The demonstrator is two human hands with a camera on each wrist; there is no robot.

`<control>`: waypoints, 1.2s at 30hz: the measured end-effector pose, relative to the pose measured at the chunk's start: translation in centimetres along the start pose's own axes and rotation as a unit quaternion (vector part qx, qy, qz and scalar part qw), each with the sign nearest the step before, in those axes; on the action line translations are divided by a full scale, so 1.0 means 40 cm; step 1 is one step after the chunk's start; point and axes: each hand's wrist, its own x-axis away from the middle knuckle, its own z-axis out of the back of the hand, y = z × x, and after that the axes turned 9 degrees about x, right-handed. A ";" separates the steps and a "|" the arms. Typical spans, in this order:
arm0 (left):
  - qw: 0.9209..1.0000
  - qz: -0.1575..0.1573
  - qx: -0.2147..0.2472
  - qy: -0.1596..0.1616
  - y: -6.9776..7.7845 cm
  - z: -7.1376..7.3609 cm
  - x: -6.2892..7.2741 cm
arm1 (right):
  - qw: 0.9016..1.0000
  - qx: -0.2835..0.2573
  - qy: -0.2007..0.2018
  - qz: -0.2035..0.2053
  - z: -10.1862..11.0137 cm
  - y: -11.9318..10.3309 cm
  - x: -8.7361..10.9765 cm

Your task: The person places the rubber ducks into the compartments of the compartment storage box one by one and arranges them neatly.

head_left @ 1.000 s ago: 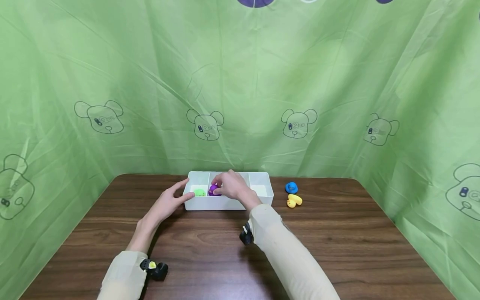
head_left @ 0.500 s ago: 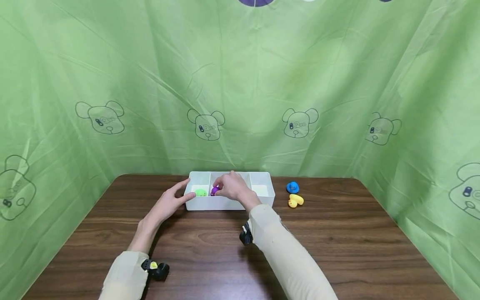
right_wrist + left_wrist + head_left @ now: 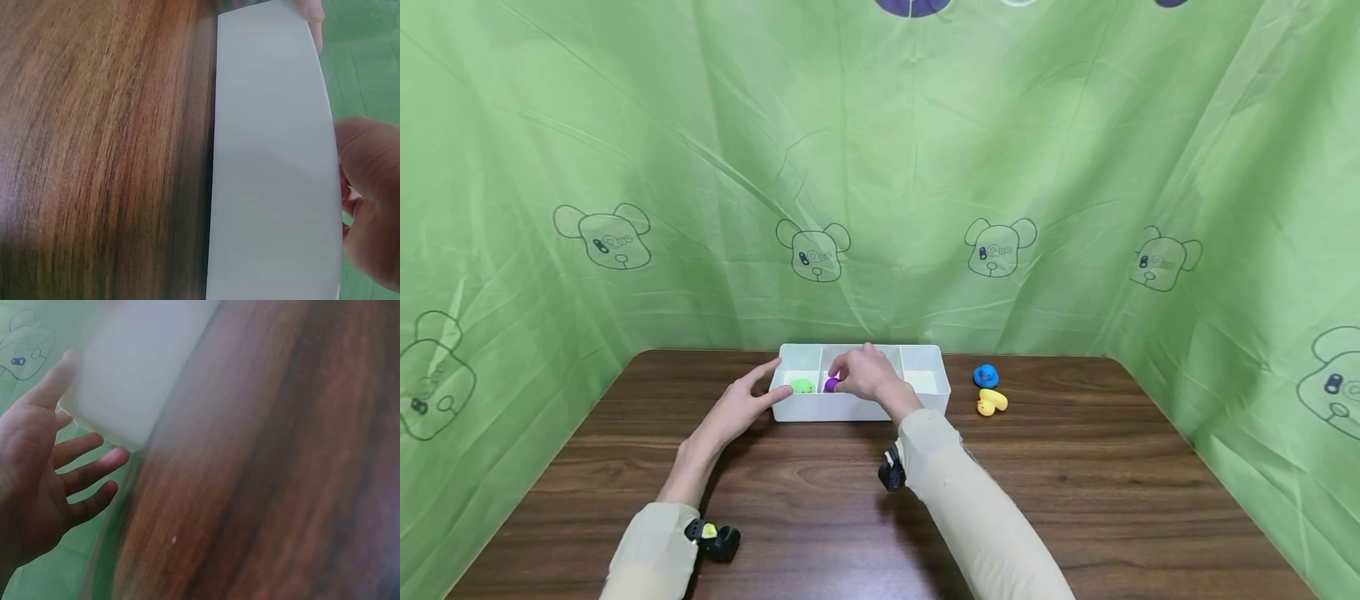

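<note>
A white box with three compartments (image 3: 831, 407) stands near the table's back edge. At its left end my left hand (image 3: 733, 410) touches the box, thumb at the front corner and index finger farther back; in the left wrist view its other fingers are spread loosely. A green toy duck (image 3: 802, 386) lies in the left compartment. Reaching into the middle compartment, my right hand (image 3: 867, 373) pinches a purple toy duck (image 3: 831, 385), mostly hidden by the fingers. The box's front wall (image 3: 275, 150) covers the right fingertips in the right wrist view.
Right of the box, a blue toy duck (image 3: 986, 376) sits on the brown wooden table (image 3: 820, 500). In front of it a yellow toy duck (image 3: 992, 402) lies on its side. A green curtain (image 3: 895, 167) with printed bear faces hangs behind and at both sides.
The right fingers and the purple duck have shifted slightly right and lower in the middle compartment, and less of the duck shows. The left hand keeps its place at the box.
</note>
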 end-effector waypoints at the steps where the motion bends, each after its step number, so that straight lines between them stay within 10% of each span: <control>1: 1.000 -0.001 0.000 -0.001 0.000 -0.001 -0.001 | 1.000 -0.003 0.003 0.001 0.002 0.000 0.003; 11: 1.000 -0.007 -0.004 -0.004 0.005 0.003 -0.003 | 0.992 -0.105 0.067 0.013 0.027 0.020 0.035; 36: 1.000 -0.003 -0.011 -0.006 -0.002 0.003 -0.003 | 0.977 -0.158 0.146 -0.003 0.034 0.060 0.111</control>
